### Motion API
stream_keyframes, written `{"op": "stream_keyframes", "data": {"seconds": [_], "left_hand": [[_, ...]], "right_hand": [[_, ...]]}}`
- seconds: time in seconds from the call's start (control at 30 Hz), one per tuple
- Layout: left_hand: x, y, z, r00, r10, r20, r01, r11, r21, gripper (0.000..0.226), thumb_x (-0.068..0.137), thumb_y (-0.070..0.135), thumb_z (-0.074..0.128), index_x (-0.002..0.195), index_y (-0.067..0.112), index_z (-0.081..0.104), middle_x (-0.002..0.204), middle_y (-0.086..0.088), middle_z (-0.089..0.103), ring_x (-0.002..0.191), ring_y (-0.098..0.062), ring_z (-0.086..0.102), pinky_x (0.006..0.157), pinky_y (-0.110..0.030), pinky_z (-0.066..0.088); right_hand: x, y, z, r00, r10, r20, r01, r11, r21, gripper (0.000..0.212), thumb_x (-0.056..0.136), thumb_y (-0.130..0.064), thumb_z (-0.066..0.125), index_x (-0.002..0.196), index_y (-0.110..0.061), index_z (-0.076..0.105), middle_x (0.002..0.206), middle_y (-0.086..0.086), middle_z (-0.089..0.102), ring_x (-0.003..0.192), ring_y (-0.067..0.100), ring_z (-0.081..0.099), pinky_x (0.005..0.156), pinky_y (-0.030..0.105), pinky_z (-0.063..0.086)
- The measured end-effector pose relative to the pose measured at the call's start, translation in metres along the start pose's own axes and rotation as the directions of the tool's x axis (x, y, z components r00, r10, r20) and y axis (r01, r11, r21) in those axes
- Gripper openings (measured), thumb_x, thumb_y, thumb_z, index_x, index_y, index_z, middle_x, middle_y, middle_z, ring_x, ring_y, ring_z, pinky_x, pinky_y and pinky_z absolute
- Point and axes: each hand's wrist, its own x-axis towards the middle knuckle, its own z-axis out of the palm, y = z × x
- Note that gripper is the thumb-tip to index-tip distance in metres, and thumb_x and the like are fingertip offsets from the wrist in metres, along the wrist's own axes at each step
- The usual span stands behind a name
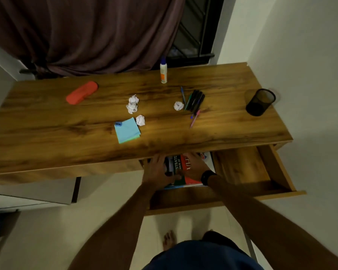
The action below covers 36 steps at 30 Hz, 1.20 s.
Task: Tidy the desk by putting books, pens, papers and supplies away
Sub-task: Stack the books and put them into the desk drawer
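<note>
A wooden drawer (242, 170) stands pulled out under the desk's front edge. Inside its left part lies a stack of books (179, 164), the top cover green, white and red. My left hand (156, 170) lies on the stack's left side and my right hand (193, 166) on its right side, fingers spread over the covers. On the desk (47, 129) lie a bunch of pens (194, 101), a pink pen (195, 118), several crumpled paper balls (132, 104), a blue sticky-note pad (126, 130), a red case (82, 92) and a glue bottle (163, 72).
A black mesh pen cup (260, 102) stands at the desk's right end near the white wall. A dark curtain (86, 32) hangs behind the desk. The drawer's right half shows bare wood. My bare foot (169, 240) is on the floor below.
</note>
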Motion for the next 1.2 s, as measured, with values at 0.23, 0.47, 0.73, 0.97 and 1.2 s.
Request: {"op": "stream_keyframes", "data": {"seconds": [0.23, 0.47, 0.73, 0.97, 1.2], "left_hand": [[-0.028, 0.000, 0.056, 0.901, 0.228, 0.369, -0.294, 0.946, 0.133, 0.159, 0.031, 0.094, 0.059, 0.152, 0.024, -0.017, 0.162, -0.006, -0.014, 0.149, -0.027, -0.013, 0.120, -0.058, 0.007], [-0.020, 0.018, 0.053, 0.897, 0.250, 0.365, -0.378, 0.861, 0.340, 0.162, 0.035, 0.089, 0.064, 0.151, 0.015, -0.021, 0.158, -0.009, -0.027, 0.145, -0.028, -0.028, 0.118, -0.056, -0.011], [-0.004, 0.032, 0.032, 0.999, -0.027, 0.025, 0.017, 0.943, 0.332, 0.137, 0.044, 0.062, 0.084, 0.152, 0.011, 0.016, 0.160, -0.012, 0.016, 0.148, -0.033, 0.015, 0.120, -0.047, 0.016], [-0.005, 0.060, 0.068, 0.778, -0.626, 0.053, 0.614, 0.740, -0.275, 0.037, 0.081, 0.034, 0.071, 0.111, 0.020, 0.055, 0.106, -0.004, 0.067, 0.101, -0.027, 0.064, 0.084, -0.035, 0.051], [0.026, 0.075, 0.063, 0.710, -0.576, 0.404, 0.286, -0.289, -0.914, 0.030, 0.096, 0.028, 0.052, 0.122, 0.014, 0.052, 0.113, -0.008, 0.054, 0.104, -0.024, 0.057, 0.094, -0.040, 0.047]], "right_hand": [[-0.047, 0.058, -0.005, 0.938, -0.032, 0.345, 0.193, 0.876, -0.442, 0.122, 0.063, -0.056, 0.082, 0.153, -0.025, 0.006, 0.159, -0.005, -0.001, 0.147, 0.026, 0.005, 0.121, 0.052, 0.010], [-0.066, 0.077, -0.019, 0.951, -0.089, 0.297, 0.256, 0.764, -0.592, 0.142, 0.052, -0.065, 0.081, 0.153, -0.026, -0.010, 0.163, 0.003, -0.013, 0.149, 0.027, -0.012, 0.119, 0.054, -0.003], [-0.051, 0.083, -0.046, 0.987, -0.127, -0.098, 0.060, 0.858, -0.511, 0.107, 0.071, -0.044, 0.076, 0.154, -0.019, 0.012, 0.162, 0.004, 0.011, 0.150, 0.024, 0.006, 0.122, 0.051, 0.010], [-0.058, 0.109, -0.050, 0.921, 0.261, -0.289, -0.268, 0.963, 0.017, 0.022, 0.082, -0.024, 0.062, 0.102, -0.022, 0.053, 0.102, -0.002, 0.051, 0.091, 0.019, 0.049, 0.082, 0.036, 0.045], [-0.035, 0.093, -0.068, 0.819, 0.547, 0.174, -0.314, 0.173, 0.934, 0.045, 0.096, 0.000, 0.046, 0.140, 0.006, 0.039, 0.139, 0.033, 0.043, 0.132, 0.039, 0.044, 0.109, 0.047, 0.040]]}}
